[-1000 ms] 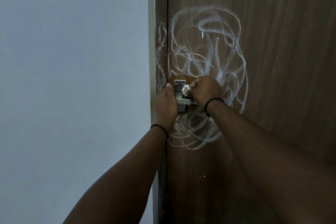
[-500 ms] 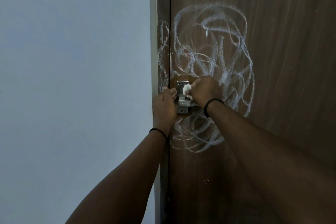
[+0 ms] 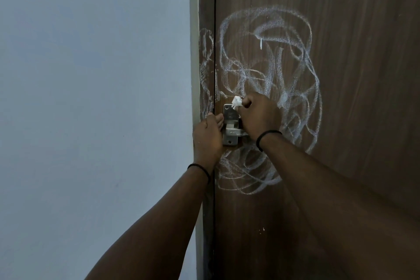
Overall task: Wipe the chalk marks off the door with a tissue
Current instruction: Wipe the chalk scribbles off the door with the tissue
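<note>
Clearly the wiping has barely begun: the chalk (image 3: pixel 268 79) scribble covers the door (image 3: pixel 363 98) thickly, looping from about 12 o'clock above the hands round to 6 o'clock below them, with a thinner patch on the frame (image 3: pixel 206 63) at 10 o'clock. The right hand (image 3: pixel 259 118) has its fingers curled round a crumpled tissue (image 3: pixel 236 101), a white wad poking out at the top of the fist and touching the door just above the latch (image 3: pixel 230 126). The left hand (image 3: pixel 208 136) rests at the door's edge at 9 o'clock of the latch, fingertips against the metal plate; its fingers look fairly straight and seem to hold nothing, probably steadying the door. Judging by this, the step in hand is the first pass near the latch. Next, the tissue likely needs firm pressure and broad strokes upward into the dense loops, then down to the lower tangle, turning the wad as it loads with dust.
</note>
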Motion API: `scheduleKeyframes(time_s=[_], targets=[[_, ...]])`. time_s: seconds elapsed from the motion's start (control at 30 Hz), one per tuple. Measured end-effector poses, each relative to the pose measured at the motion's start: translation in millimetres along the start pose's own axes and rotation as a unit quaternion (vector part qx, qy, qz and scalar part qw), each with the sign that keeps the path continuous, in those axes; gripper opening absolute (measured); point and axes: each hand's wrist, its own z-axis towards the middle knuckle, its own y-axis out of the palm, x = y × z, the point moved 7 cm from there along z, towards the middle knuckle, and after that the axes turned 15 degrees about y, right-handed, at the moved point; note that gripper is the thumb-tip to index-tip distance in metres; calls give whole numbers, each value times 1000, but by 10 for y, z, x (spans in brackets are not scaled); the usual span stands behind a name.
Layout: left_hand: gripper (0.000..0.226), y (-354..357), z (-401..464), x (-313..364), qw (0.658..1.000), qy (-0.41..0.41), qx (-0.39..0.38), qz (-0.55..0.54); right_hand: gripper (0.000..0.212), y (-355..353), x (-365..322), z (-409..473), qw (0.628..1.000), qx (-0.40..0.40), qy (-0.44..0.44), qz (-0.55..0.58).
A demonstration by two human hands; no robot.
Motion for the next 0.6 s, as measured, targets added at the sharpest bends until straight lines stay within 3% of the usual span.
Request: scheduleKeyframes(time_s=[0.07,0.2,0.37,0.47,0.53,0.6], targets=[[47,-1,-7,21,1000,-4,2,0,22,33,-72,-16,999,-11,-44,4],[41,-32,-10,47,1000,-8,18,-10,23,234,-135,-107,984,-78,-111,-119],[35,-33,-26,98,1000,-9,13,-11,19,146,-302,-128,978,-13,-191,-80],[35,-65,-20,81,999,-19,25,-25,10,294,-324,-190,948,-98,-251,-170],[39,-58,-33,63,999,-23,16,-34,12,331,-256,-133,943,-135,-233,-196],[40,-52,-52,59,999,-25,15,-44,21,257,-223,-41,964,-111,-185,-158]])
